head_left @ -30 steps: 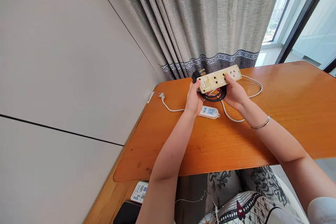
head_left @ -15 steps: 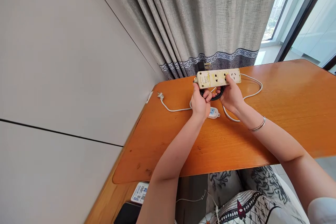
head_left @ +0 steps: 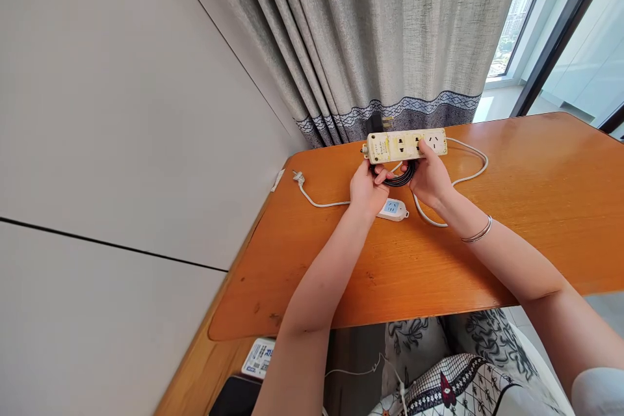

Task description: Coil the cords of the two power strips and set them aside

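A worn, yellowed power strip is held up over the table with its sockets facing me. My right hand is closed on its right part, thumb across the front near a socket. Below the strip hangs its coiled black cord. My left hand is closed on the left side of that coil, its thumb partly hidden under the strip. A black plug with metal prongs shows behind the strip's upper left. Beneath my left hand a second, white power strip lies on the table, partly covered.
The orange wooden table carries a white cord looping on the right and a white plug on the left. A grey curtain hangs behind. A pale panel wall stands left. A white box sits below the table's left edge.
My left thumb has slipped from the strip's left end to underneath it, and the left hand has shifted slightly left. More of the white power strip and black coil shows. The right hand stays put.
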A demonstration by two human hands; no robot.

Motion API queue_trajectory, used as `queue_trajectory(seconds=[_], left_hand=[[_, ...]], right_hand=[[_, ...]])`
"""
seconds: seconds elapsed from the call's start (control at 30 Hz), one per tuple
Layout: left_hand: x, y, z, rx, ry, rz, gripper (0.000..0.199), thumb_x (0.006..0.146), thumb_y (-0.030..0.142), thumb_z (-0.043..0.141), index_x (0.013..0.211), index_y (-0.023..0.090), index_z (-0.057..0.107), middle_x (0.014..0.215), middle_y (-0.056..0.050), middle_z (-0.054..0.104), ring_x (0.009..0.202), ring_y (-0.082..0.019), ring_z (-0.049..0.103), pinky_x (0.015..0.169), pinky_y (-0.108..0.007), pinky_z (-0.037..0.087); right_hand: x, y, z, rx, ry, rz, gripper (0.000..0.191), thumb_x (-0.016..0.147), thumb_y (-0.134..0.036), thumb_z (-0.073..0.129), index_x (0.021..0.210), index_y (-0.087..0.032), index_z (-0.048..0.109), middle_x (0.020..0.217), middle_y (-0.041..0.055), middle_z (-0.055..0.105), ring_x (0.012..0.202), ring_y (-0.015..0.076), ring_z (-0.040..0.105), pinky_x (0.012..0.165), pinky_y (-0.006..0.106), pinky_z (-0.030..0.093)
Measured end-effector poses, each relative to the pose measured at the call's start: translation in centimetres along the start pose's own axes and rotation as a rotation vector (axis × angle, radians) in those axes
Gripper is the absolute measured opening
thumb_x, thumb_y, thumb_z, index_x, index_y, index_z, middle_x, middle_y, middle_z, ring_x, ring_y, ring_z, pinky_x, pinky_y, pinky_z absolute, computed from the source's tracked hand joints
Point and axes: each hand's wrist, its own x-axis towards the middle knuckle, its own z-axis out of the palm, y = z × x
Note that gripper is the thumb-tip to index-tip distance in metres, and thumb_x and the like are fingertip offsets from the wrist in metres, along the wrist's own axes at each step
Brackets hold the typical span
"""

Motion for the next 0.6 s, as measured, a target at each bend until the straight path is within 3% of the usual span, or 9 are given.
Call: queue_trajectory(seconds=[0.27,0.37,0.47,0.6], left_hand=[[0.35,-0.16,-0.37,0.041,-0.01,0.018,0.036,0.101,0.019,0.035,0.072,0.017,0.056,0.057,0.006,0.045,0.038,-0.003,0.03,0.054,-0.02,0.046],[0.2,-0.07,-0.34,0.078,-0.009,0.031,0.037,0.101,0.037,0.041,0.075,0.017,0.058,0.059,0.003,0.048,0.042,-0.006,0.039,0.054,-0.021,0.046],[0.1,0.04,-0.33,0.111,-0.057,0.055,0.052,0.098,0.058,0.037,0.079,0.017,0.062,0.061,0.0,0.052,0.048,-0.009,0.045,0.055,-0.024,0.047],[0.44,-0.29,-0.5,0.151,-0.074,0.132,0.039,0.099,0.05,0.043,0.092,0.018,0.066,0.071,0.0,0.062,0.048,-0.007,0.037,0.052,-0.021,0.041]], right_hand=[[0.01,-0.2,0.02,0.005,-0.01,0.021,0.036,0.08,-0.056,0.067,0.09,-0.023,0.057,0.064,-0.0048,0.049,0.054,0.0106,0.039,0.058,0.027,0.043],[0.14,-0.21,-0.29,0.013,0.004,0.006,0.035,0.08,-0.055,0.068,0.09,-0.024,0.057,0.066,-0.0053,0.049,0.053,0.0101,0.038,0.057,0.027,0.042],[0.29,-0.21,-0.54,0.003,0.014,-0.017,0.035,0.079,-0.053,0.07,0.092,-0.024,0.058,0.071,-0.0044,0.055,0.056,0.0107,0.043,0.058,0.027,0.044],[0.49,-0.29,-0.62,-0.063,0.005,-0.003,0.037,0.074,-0.051,0.077,0.092,-0.021,0.062,0.075,-0.002,0.062,0.063,0.0122,0.05,0.061,0.028,0.047]])
